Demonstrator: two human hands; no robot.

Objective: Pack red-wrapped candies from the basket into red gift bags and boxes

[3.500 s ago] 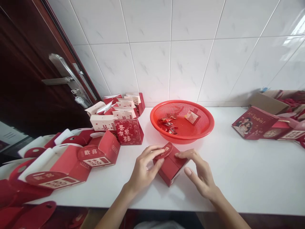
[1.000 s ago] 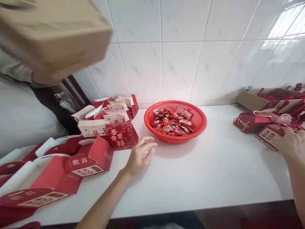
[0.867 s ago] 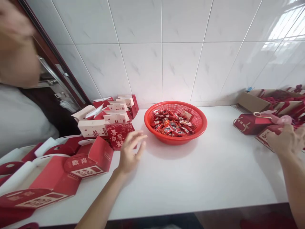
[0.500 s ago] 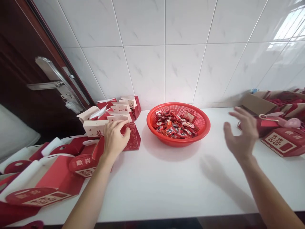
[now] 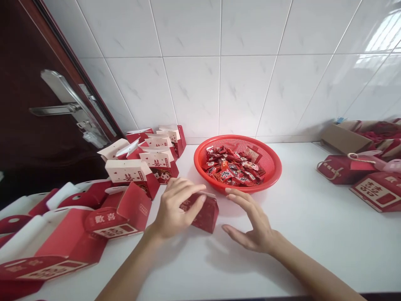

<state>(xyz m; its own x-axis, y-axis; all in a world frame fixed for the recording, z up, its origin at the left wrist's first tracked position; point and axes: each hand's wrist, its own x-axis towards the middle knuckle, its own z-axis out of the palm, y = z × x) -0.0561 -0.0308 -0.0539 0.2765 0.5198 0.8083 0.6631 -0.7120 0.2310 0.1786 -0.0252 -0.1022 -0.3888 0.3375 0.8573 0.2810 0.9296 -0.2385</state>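
My left hand grips a small dark red gift box by its top, thumb in front and fingers behind. The box stands on the white table just in front of the basket. To its right is my right hand, fingers spread and apart from the box, with nothing in it. Behind both hands sits a red plastic basket holding many red-wrapped candies. Part of the small box is hidden by my left fingers.
Upright small cream-and-red boxes stand at the back left. Larger open red boxes fill the left side. At the right are closed red boxes and a brown carton. A tiled wall rises behind; a dark door is at left.
My left hand has brought the small red box from the row at left to the table's middle. My right hand has moved left toward it.
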